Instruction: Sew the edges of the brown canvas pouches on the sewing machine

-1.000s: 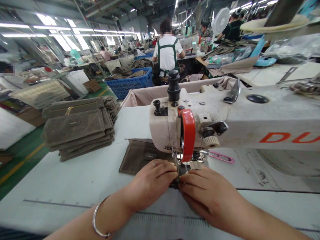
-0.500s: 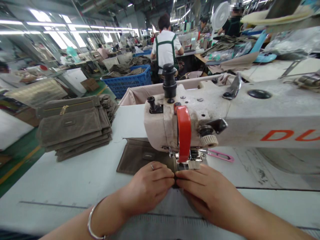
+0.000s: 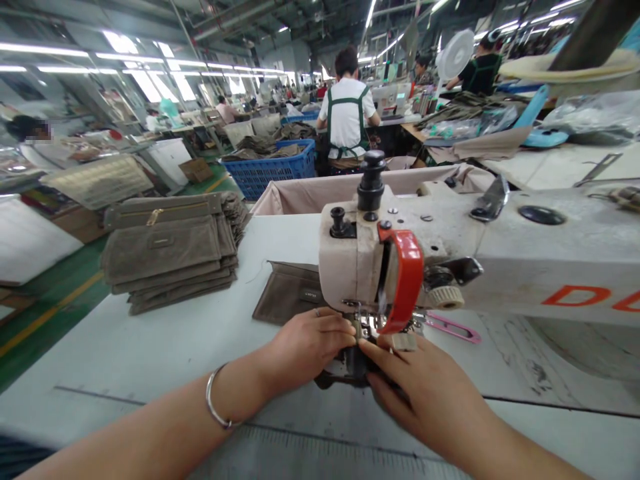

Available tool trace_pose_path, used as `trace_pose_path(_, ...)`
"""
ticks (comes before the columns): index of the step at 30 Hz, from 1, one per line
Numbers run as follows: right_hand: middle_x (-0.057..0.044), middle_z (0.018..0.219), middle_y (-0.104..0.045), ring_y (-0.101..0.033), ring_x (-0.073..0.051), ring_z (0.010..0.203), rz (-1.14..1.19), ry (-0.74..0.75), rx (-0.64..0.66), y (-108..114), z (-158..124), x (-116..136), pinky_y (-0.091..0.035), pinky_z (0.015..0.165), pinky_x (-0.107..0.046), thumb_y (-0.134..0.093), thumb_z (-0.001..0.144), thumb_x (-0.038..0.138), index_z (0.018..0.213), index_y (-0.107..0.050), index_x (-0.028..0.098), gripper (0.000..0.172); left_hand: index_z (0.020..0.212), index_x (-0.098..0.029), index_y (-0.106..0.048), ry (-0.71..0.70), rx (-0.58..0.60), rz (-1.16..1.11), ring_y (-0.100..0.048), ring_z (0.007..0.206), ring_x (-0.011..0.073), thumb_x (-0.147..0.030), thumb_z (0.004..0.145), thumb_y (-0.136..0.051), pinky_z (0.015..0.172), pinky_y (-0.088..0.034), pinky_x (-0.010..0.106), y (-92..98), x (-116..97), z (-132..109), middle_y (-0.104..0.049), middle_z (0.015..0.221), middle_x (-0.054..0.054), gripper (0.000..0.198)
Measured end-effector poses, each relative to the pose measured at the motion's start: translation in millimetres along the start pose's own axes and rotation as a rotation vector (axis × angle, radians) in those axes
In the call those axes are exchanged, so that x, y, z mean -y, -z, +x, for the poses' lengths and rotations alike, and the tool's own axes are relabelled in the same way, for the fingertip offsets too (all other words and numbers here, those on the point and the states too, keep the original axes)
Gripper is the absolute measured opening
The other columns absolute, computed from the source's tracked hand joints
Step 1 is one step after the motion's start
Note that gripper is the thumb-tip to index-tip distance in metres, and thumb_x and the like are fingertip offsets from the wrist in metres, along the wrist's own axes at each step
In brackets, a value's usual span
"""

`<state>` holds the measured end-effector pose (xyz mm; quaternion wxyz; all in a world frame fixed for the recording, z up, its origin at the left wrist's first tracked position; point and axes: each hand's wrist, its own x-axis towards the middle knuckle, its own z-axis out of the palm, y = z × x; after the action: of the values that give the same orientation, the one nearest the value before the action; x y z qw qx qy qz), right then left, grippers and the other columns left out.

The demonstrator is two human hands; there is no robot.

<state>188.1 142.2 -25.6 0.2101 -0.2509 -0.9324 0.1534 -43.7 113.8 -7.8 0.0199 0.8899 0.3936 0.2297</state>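
Observation:
A brown fabric piece with a small label lies flat under the head of a white sewing machine. My left hand, with a ring and a bracelet on the wrist, pinches the near edge of this piece, just left of the presser foot. Close beside it, my right hand has its index fingertip at the same edge, its other fingers spread on the machine bed under the red guard. What lies beneath the right palm is hidden.
A stack of brown fabric pouches stands on the table at the left. Pink thread snips lie right of the needle area. Beyond are a pink cloth-lined bin, a blue crate and a seated person in white.
The view has shifted, so the machine and stack appear further right. The fabric has moved away from me under the machine head, and my right fingers have spread.

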Motion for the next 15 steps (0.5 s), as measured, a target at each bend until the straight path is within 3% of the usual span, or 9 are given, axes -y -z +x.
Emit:
trace_pose_path(5,-0.011,0.115,-0.058,-0.055,-0.03,0.104,-0.034,-0.043,0.027,-2.7,2.0,-2.0,-0.052,0.084,-0.048,-0.051,0.089,0.022,0.123,-0.054,0.02,0.034,0.099,-0.019,-0.068,0.098,0.047,0.019,-0.066,0.097,0.0159,-0.017,0.096,-0.049,0.093,-0.051,0.028,-2.6,11.6,8.1,-0.072,0.101,0.002,0.019)
trace_pose_path(15,-0.01,0.109,-0.06,-0.056,-0.03,0.099,-0.035,-0.052,0.022,-3.8,2.2,-2.0,-0.052,0.083,-0.049,-0.05,0.089,0.024,0.12,-0.057,0.021,0.032,0.099,-0.022,-0.071,0.143,-0.001,0.057,-0.064,0.102,0.0189,-0.021,0.095,-0.053,0.095,-0.05,0.034,-17.1,29.2,4.6,-0.071,0.107,0.002,0.019)
